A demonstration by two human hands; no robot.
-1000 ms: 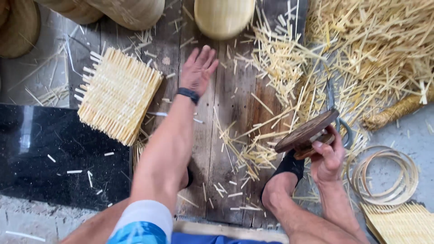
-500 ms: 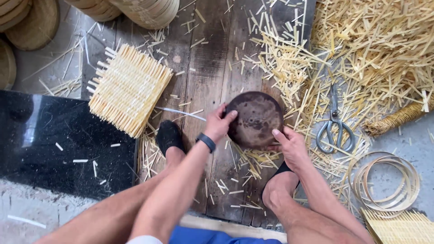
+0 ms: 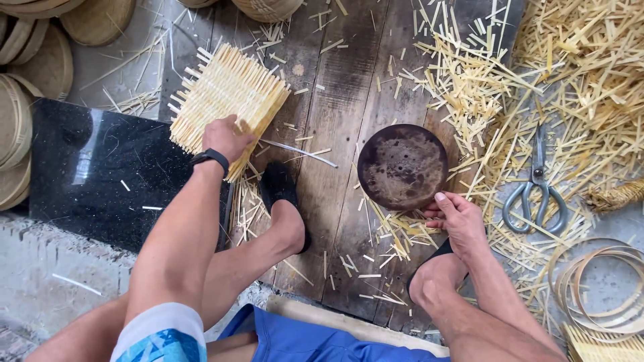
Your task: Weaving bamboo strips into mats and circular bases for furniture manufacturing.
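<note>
My left hand [image 3: 227, 137] grips the near edge of a square woven bamboo mat [image 3: 227, 94] that lies partly on the wooden boards and partly on a black stone slab [image 3: 100, 174]. A black watch sits on that wrist. My right hand [image 3: 459, 218] rests at the near rim of a dark round disc [image 3: 402, 166] that lies flat on the boards; its fingertips touch the disc's edge. My two feet in black sandals stand between the hands.
Scissors [image 3: 537, 191] lie in loose bamboo strips [image 3: 570, 87] at right. Coiled bamboo rings [image 3: 600, 281] sit at lower right. Round woven trays [image 3: 33, 60] are stacked along the left and top edges. Wooden boards [image 3: 335, 87] cover the middle.
My left hand left the round disc and moved left onto the woven mat. The disc now lies flat, with my right hand at its near rim.
</note>
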